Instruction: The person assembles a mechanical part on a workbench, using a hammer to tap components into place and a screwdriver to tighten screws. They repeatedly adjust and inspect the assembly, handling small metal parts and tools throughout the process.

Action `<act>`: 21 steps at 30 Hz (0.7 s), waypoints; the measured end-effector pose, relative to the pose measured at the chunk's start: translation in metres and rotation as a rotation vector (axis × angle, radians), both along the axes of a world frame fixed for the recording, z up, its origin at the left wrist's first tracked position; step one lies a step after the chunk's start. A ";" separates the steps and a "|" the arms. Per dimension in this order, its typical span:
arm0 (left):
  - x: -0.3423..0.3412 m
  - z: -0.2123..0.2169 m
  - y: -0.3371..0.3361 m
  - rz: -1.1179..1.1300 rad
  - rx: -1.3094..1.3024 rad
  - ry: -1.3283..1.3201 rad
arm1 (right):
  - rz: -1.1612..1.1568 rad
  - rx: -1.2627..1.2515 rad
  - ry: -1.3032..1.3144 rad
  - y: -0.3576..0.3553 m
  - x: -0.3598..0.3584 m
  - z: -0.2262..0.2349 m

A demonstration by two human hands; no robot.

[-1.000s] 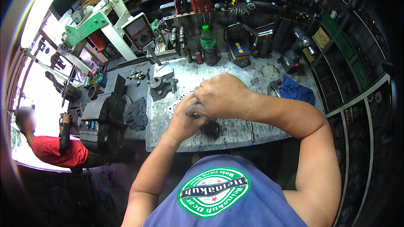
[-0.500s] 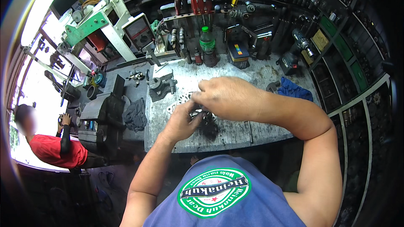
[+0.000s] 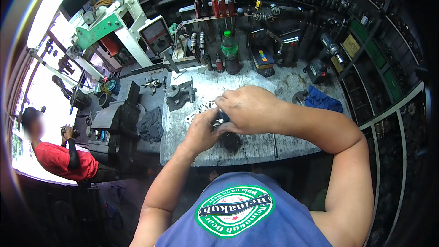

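Observation:
My left hand [image 3: 202, 131] and my right hand [image 3: 250, 110] meet over the workbench [image 3: 201, 153], fingers curled around a small dark part [image 3: 222, 117]. Most of that part is hidden by the fingers, so its kind does not show. The right hand comes in from above with its thumb pointing toward the left hand. Just behind the left hand lies a pale metal piece with holes [image 3: 206, 106], partly covered. A dark, greasy-looking clump or patch [image 3: 230, 143] shows on the bench below the hands.
Left of the hands stands a dark metal housing [image 3: 179, 94]. A thin rod [image 3: 275, 145] and a blue cloth [image 3: 323, 99] lie rightward. Behind are a green-capped bottle [image 3: 230, 48], a dark box [image 3: 262, 61] and a cordless tool [image 3: 322, 59]. A person in red [image 3: 66, 160] works beyond the vise [image 3: 112, 123].
The right hand has turned, and its thumb now shows beneath, close to the left fingers. The whole view has shifted slightly. At the left, the other person's head and hands have moved a little.

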State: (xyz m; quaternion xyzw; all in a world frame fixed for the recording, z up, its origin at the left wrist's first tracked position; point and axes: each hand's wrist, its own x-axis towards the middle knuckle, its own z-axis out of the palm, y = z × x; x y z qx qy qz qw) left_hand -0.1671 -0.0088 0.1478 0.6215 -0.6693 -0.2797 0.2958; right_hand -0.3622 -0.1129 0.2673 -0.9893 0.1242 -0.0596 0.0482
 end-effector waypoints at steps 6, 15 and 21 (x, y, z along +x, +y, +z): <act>-0.001 -0.005 0.002 -0.125 -0.381 -0.038 | -0.086 0.009 0.206 0.002 0.002 -0.001; -0.001 -0.004 0.005 -0.038 -0.254 0.060 | -0.021 0.021 0.122 0.001 0.002 -0.007; -0.008 -0.005 0.003 0.012 -0.077 0.154 | 0.064 0.017 -0.129 0.000 0.000 -0.016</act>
